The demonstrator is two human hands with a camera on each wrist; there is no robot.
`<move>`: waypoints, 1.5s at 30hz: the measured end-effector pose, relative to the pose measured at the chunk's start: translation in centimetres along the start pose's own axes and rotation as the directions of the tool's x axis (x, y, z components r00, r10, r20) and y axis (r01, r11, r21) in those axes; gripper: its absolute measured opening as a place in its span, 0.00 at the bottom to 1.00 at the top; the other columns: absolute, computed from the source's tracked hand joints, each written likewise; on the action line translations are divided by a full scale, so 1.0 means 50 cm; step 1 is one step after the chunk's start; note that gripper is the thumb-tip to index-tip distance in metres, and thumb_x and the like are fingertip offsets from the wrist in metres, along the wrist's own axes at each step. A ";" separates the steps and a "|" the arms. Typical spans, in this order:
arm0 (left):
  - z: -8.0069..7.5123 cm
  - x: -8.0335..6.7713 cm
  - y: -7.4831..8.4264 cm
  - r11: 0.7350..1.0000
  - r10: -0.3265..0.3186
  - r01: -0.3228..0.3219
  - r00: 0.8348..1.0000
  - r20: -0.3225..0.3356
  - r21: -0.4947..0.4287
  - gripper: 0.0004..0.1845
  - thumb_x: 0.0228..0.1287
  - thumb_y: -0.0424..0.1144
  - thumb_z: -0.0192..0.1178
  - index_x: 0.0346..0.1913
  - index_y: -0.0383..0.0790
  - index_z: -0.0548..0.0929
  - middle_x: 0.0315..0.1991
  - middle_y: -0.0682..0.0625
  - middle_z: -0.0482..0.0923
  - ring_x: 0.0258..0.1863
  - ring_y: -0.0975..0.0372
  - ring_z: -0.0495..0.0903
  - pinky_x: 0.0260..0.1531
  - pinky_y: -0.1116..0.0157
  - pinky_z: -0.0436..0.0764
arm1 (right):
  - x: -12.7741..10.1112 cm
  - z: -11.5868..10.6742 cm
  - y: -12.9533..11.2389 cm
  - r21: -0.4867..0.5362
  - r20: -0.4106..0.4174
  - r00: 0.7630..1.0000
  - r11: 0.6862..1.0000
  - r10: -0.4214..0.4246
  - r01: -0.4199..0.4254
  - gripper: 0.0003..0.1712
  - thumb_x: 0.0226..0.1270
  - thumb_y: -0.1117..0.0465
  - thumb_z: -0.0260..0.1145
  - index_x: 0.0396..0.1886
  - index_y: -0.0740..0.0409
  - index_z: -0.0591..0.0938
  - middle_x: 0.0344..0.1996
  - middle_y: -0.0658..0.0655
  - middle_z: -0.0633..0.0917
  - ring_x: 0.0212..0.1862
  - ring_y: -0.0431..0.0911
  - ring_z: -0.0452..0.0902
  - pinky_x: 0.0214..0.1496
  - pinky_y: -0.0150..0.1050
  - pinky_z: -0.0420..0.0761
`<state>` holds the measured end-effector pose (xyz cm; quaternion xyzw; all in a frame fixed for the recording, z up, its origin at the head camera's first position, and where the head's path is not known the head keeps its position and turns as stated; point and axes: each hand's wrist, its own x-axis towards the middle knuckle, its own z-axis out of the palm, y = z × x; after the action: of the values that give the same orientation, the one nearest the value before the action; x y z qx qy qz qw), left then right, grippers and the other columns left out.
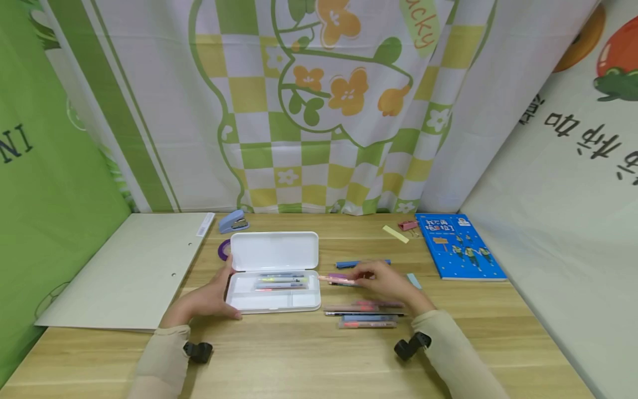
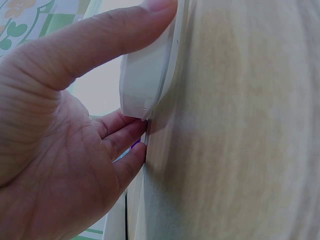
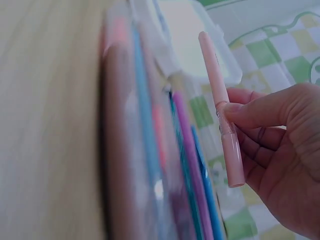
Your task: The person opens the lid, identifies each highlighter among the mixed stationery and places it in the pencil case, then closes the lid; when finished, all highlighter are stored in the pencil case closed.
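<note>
My left hand (image 1: 209,299) grips the near left corner of the open white pencil case (image 1: 273,277) on the bench (image 1: 299,354), thumb along its front edge. My right hand (image 1: 386,282) pinches a pink pen (image 1: 336,280) in its fingers (image 3: 250,112), just right of the case, above the loose pens (image 1: 366,313).

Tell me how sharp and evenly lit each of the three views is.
Head view: evenly lit, sharp at the pencil case, with wide-angle bending at the edges. Left wrist view: left hand in focus, table soft and featureless. Right wrist view: pink pen fairly sharp, loose pens blurred.
</note>
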<state>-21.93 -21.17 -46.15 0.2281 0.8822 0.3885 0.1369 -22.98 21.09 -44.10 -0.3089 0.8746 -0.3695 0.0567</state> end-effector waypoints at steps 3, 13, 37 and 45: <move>-0.002 -0.001 -0.001 1.000 0.000 0.000 1.000 0.001 0.001 0.75 0.38 0.41 0.78 0.68 0.26 0.22 0.67 0.21 0.38 0.68 0.32 0.37 0.65 0.38 0.42 | 0.033 0.010 -0.011 0.021 -0.006 0.994 0.994 -0.106 0.106 0.07 0.66 0.64 0.62 0.40 0.56 0.85 0.36 0.48 0.85 0.40 0.39 0.78 0.41 0.36 0.79; 0.000 -0.002 -0.004 1.000 0.007 -0.007 1.000 -0.002 -0.001 0.75 0.38 0.41 0.78 0.68 0.25 0.22 0.67 0.21 0.38 0.68 0.33 0.37 0.65 0.39 0.42 | 0.154 0.076 -0.066 0.048 0.066 0.996 0.998 -0.055 0.052 0.10 0.66 0.68 0.60 0.43 0.59 0.85 0.40 0.54 0.85 0.42 0.43 0.77 0.45 0.35 0.78; 0.005 0.005 -0.009 1.000 -0.002 0.002 1.000 0.009 -0.024 0.76 0.38 0.42 0.78 0.68 0.28 0.21 0.68 0.22 0.35 0.69 0.34 0.36 0.65 0.39 0.42 | 0.238 0.181 -0.100 -0.116 -0.015 0.993 0.987 -0.113 0.111 0.07 0.59 0.73 0.64 0.32 0.62 0.87 0.31 0.55 0.85 0.37 0.45 0.79 0.41 0.31 0.78; 0.001 0.002 -0.005 1.000 -0.003 0.003 1.000 0.007 -0.017 0.75 0.38 0.41 0.78 0.68 0.27 0.21 0.68 0.22 0.34 0.68 0.33 0.36 0.65 0.39 0.42 | 0.233 0.178 -0.084 -0.007 -0.071 0.995 0.998 -0.070 0.069 0.06 0.59 0.72 0.64 0.34 0.63 0.86 0.33 0.55 0.85 0.38 0.43 0.78 0.43 0.31 0.77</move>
<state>-22.06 -21.25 -46.36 0.2269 0.8788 0.3949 0.1425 -27.32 6.62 -46.18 -0.3259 0.8655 -0.3802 0.0121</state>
